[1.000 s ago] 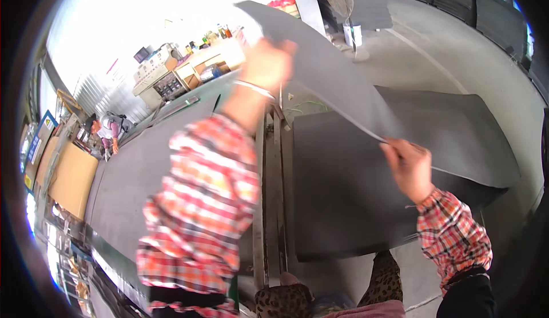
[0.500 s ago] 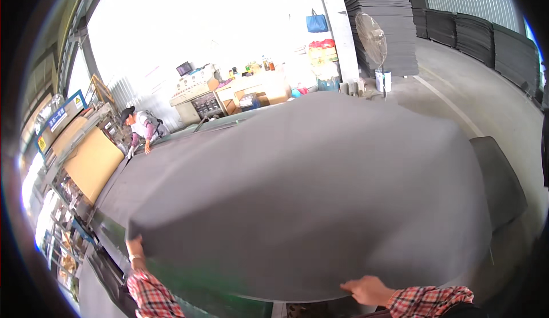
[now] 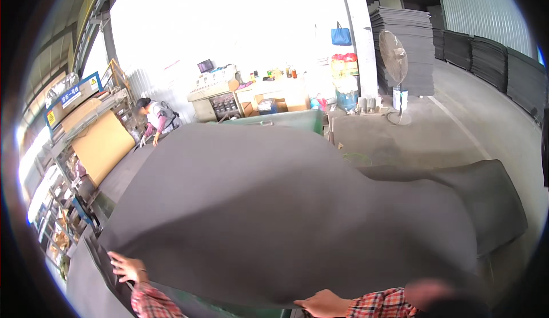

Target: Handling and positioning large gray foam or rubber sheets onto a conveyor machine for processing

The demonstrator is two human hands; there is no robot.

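Observation:
A large dark grey foam sheet (image 3: 274,204) spreads in front of me, bulging and wavy over a green-topped table (image 3: 317,122). At its near left corner is my left hand (image 3: 128,266), its fingers spread and apart, beside the sheet's edge. My right hand (image 3: 327,304) pinches the near edge of the sheet, thumb and fingers closed on it. More grey sheet material (image 3: 497,204) hangs down at the right end, partly covered by the big sheet.
A co-worker (image 3: 160,118) bends over the far left end by a machine with a tan roll (image 3: 106,146). Behind stand a control desk (image 3: 214,89), a cluttered bench (image 3: 271,92) and a standing fan (image 3: 393,58). Stacked grey sheets (image 3: 406,49) rise at the back right.
The raised sheet has sunk and shifted left, baring the table's far right corner. My left hand has come nearer and its fingers have spread. My right hand has moved left, still pinching the edge.

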